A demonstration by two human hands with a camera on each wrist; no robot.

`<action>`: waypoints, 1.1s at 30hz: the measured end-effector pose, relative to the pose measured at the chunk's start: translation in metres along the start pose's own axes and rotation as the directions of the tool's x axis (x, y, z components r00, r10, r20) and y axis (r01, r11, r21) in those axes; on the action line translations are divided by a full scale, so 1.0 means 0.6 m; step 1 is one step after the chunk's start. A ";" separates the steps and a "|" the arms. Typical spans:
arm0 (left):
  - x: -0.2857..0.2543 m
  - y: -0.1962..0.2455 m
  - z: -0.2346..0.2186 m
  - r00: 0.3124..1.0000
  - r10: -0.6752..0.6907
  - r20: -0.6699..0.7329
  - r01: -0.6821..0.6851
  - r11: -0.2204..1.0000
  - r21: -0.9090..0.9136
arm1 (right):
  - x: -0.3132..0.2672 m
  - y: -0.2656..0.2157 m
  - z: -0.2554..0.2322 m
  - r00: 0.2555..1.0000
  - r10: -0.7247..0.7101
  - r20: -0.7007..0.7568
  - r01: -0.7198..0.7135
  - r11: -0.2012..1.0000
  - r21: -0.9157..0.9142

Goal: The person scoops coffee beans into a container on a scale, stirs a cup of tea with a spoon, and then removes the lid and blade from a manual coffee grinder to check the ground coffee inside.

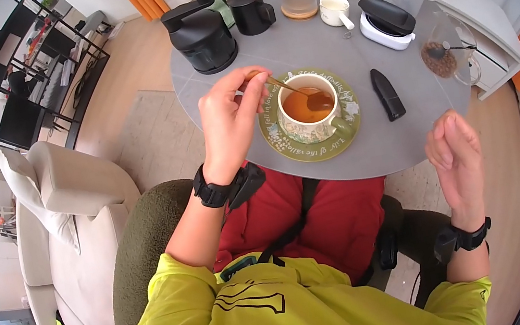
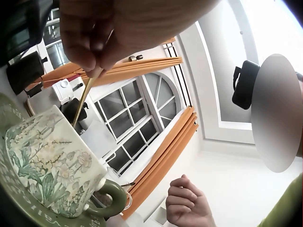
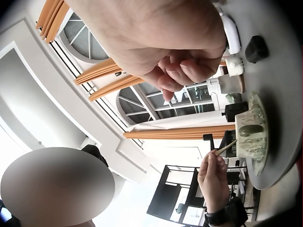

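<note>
Over the table's near edge, my left hand (image 1: 229,116) pinches the end of a gold-coloured spoon (image 1: 280,85) between thumb and fingers. The spoon slants down into a floral teacup (image 1: 300,131), its bowl dipping into amber-brown tea (image 1: 306,107). The cup stands on a green saucer (image 1: 277,143) with white lettering, its green handle (image 2: 113,197) turned towards my right. My right hand (image 1: 456,152) hovers off the table's right front edge, fingers loosely curled, holding nothing. In the right wrist view, its curled fingers (image 3: 182,75) show above the table.
A black pen-like device (image 1: 387,95) lies right of the saucer. Behind are a black grinder (image 1: 202,37), a black pitcher (image 1: 251,11), a small white pot (image 1: 334,10) and a scale with a black top (image 1: 388,21). A glass vessel with brown contents (image 1: 440,57) stands at the right.
</note>
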State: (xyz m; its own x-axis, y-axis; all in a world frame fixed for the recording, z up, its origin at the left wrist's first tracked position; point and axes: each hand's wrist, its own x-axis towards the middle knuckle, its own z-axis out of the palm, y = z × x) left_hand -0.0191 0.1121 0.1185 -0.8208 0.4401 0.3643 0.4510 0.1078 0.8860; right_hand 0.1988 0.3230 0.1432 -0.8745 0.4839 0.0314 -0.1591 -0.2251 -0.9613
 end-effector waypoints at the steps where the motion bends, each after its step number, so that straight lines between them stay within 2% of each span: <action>1: 0.000 0.001 0.000 1.000 0.001 0.001 -0.001 1.000 -0.001 | -0.001 -0.001 0.000 1.000 0.000 -0.002 0.000 1.000 0.000; 3: 0.001 0.004 -0.002 0.979 0.196 -0.054 -0.182 0.963 0.198 | -0.002 -0.002 0.000 1.000 -0.002 -0.001 0.002 1.000 0.001; 7: -0.005 0.013 -0.020 0.968 0.240 -0.072 -0.210 0.934 0.290 | -0.002 -0.005 0.000 1.000 0.006 0.007 -0.006 1.000 0.004; 9: -0.009 0.014 -0.029 0.982 0.184 -0.053 -0.165 0.954 0.249 | -0.002 -0.004 0.000 1.000 0.007 0.006 -0.007 1.000 0.008; 10: -0.012 0.022 -0.035 0.994 0.110 -0.020 -0.101 0.964 0.245 | -0.002 -0.003 0.001 1.000 0.007 0.007 -0.007 1.000 0.010; 11: -0.014 0.020 -0.036 0.994 0.110 -0.021 -0.102 0.964 0.247 | -0.002 0.000 0.000 1.000 0.007 0.008 -0.007 1.000 0.012; 13: -0.016 0.017 -0.038 0.999 -0.019 0.037 0.014 0.990 0.140 | -0.001 0.001 0.000 1.000 -0.002 0.026 0.001 1.000 0.013; 20: -0.005 -0.005 -0.004 0.997 -0.060 0.052 0.064 0.995 -0.079 | -0.004 0.001 0.004 1.000 -0.002 0.025 0.002 1.000 -0.003; 26: 0.006 -0.003 0.009 1.000 0.013 0.008 -0.013 1.000 -0.008 | -0.007 -0.004 0.006 1.000 0.001 0.022 -0.001 1.000 0.004; 28: 0.007 0.000 0.008 0.995 0.086 -0.056 -0.080 0.991 0.105 | -0.007 -0.006 0.005 1.000 0.011 0.020 -0.011 1.000 -0.002; 29: 0.006 0.002 0.005 0.995 0.086 -0.052 -0.080 0.991 0.105 | -0.008 -0.006 0.005 1.000 0.011 0.017 -0.011 1.000 -0.001; 31: 0.001 0.009 -0.003 0.967 0.244 -0.067 -0.219 0.939 0.265 | -0.008 -0.004 0.004 1.000 0.004 0.022 -0.004 1.000 -0.013; 33: -0.005 0.015 -0.014 0.959 0.282 -0.040 -0.255 0.911 0.324 | -0.008 0.000 0.001 1.000 0.003 0.025 -0.002 1.000 -0.011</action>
State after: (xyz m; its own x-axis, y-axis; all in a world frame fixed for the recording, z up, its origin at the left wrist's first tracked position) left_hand -0.0153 0.1042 0.1277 -0.6737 0.4162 0.6107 0.7334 0.2747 0.6219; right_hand 0.2025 0.3200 0.1432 -0.8860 0.4624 0.0355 -0.1520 -0.2172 -0.9642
